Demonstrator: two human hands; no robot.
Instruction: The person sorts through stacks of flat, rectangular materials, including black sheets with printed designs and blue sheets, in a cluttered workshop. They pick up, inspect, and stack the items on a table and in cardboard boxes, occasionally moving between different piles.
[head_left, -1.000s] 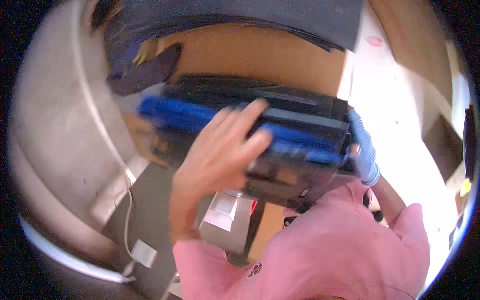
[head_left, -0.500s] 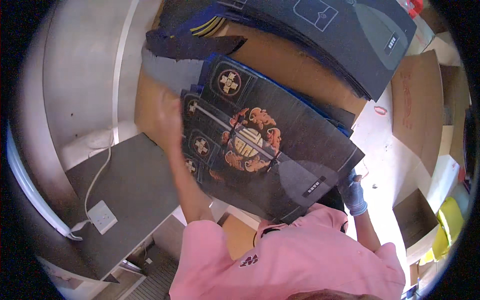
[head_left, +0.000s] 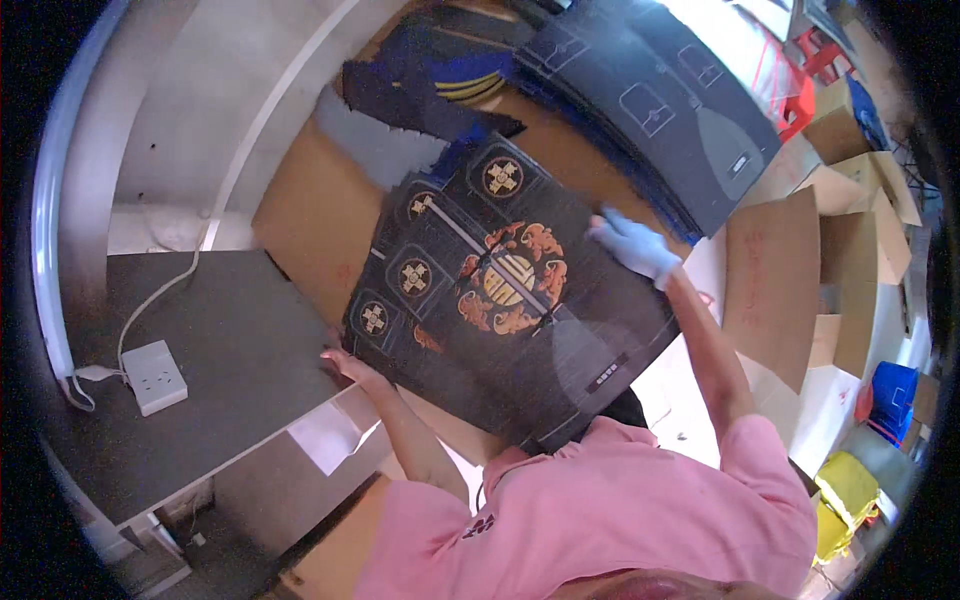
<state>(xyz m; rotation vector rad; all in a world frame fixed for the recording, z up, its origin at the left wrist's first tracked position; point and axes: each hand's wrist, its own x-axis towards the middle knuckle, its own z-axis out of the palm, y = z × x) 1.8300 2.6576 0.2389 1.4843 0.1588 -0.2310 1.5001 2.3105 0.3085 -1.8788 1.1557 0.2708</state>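
Observation:
A stack of dark printed mats (head_left: 600,290) lies tilted in front of me, its top one bearing an orange-and-gold round emblem, smaller cross-shaped emblems and a grey fan shape. My bare left hand (head_left: 352,368) is at the stack's lower left edge, fingers stretched out and apart. On the stack's upper right edge rests my right hand (head_left: 637,247) in a pale blue-grey glove, its fingers extended over the top mat. How far either hand reaches under the edge is hidden.
Another pile of dark mats (head_left: 690,120) sits beyond, on brown cardboard (head_left: 300,215). At left, a dark tabletop (head_left: 230,340) carries a white power strip (head_left: 156,378) with its cable. Open cardboard boxes (head_left: 770,290) and a yellow bag (head_left: 845,500) stand at right.
My left hand has come down from the stack's upper left side to its lower left edge. My right hand has moved up from the lower right corner onto the upper right edge.

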